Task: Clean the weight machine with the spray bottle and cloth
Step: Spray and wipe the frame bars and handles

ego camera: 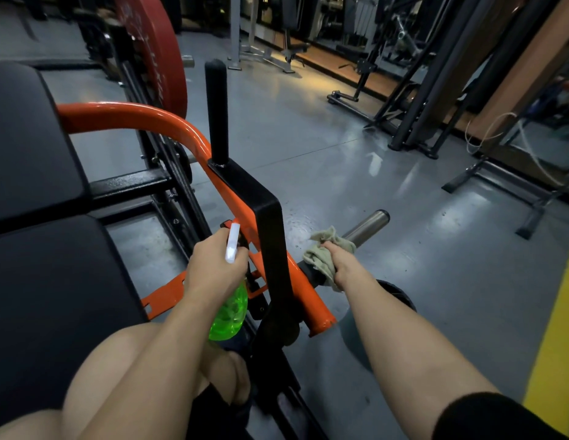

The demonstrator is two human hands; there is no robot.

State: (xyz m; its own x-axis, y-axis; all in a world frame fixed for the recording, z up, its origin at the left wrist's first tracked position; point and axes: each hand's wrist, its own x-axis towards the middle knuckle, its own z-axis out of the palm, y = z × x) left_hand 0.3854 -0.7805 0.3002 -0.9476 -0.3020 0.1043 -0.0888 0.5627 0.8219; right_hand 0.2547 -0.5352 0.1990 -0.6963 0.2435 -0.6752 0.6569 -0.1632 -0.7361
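The weight machine has an orange curved tube (140, 117), a black bracket (270, 217) with an upright black handle (217, 106), and a steel plate peg (369, 225) pointing right. My left hand (213, 268) grips a green spray bottle (231, 312) with a white trigger head, held beside the orange frame. My right hand (343, 265) grips a beige cloth (321, 252) wrapped around the inner end of the steel peg.
Black bench pads (32, 173) lie to the left, and a red weight plate (156, 49) stands behind them. My bare knees are at bottom left. Grey floor (404, 255) spreads to the right, with black machine frames (419, 100) farther back and a yellow strip (556, 344) at right.
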